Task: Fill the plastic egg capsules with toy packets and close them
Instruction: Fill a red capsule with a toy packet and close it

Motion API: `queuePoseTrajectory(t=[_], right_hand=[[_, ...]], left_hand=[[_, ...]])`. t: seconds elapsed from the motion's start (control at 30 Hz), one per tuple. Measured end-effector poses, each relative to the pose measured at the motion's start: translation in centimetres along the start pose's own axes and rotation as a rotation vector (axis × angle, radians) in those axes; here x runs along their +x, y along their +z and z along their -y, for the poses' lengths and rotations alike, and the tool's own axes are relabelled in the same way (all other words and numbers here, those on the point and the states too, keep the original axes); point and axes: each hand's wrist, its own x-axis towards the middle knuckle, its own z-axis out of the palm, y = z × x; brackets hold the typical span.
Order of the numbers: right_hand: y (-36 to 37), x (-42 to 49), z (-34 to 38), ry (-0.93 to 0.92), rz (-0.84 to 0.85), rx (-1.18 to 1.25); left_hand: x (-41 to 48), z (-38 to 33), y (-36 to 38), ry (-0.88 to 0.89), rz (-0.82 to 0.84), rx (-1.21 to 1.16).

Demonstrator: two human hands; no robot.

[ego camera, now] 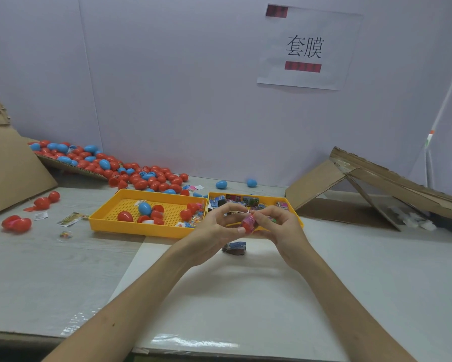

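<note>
Both hands meet above the table in front of the yellow trays. My left hand (219, 226) and my right hand (277, 226) grip a red egg capsule (248, 223) between their fingertips; a pink packet shows inside it. A dark blue toy packet (234, 248) lies on the table just below the hands. The left yellow tray (107, 214) holds several red capsule halves and a blue egg (144, 208). The right yellow tray (269, 199) holds several toy packets.
A heap of red and blue eggs (141, 176) spills from a cardboard flap at the back left. Loose red eggs (16, 223) and small packets (69, 218) lie at the left. Two blue eggs (221, 184) sit behind the trays. A collapsed cardboard box (371, 184) stands at the right.
</note>
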Motion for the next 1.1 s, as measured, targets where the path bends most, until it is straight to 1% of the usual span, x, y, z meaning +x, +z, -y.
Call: queuePoseTrajectory(t=[0.3,0.43,0.5,0.7,0.8,0.9,1.1], right_hand=[[0.41,-0.02,-0.16,-0.059,-0.059,-0.184],[0.42,-0.12,-0.07,-0.018,-0.013,-0.121],[0.30,-0.13,-0.05,-0.024,-0.001,-0.130],[0.25,-0.09,-0.17,-0.058,-0.028,-0.187],[0.28,-0.08,-0.21,-0.050,-0.025,-0.150],[0.24,-0.15,-0.04,-0.017,0.015,-0.087],[0.26,-0.16,-0.04,-0.038,-0.008,-0.130]], left_hand=[[0.16,-0.01,-0.01,-0.018,-0.002,-0.033],[0.13,-0.04,0.05,-0.014,-0.009,-0.020],[0.12,-0.02,-0.01,-0.017,0.001,-0.036],[0.16,0.14,-0.13,-0.026,0.013,-0.038],[0.16,0.11,-0.13,-0.015,0.032,-0.061],[0.16,0.10,-0.23,-0.013,0.071,-0.112],[0.10,0.13,-0.41,-0.021,0.116,-0.150]])
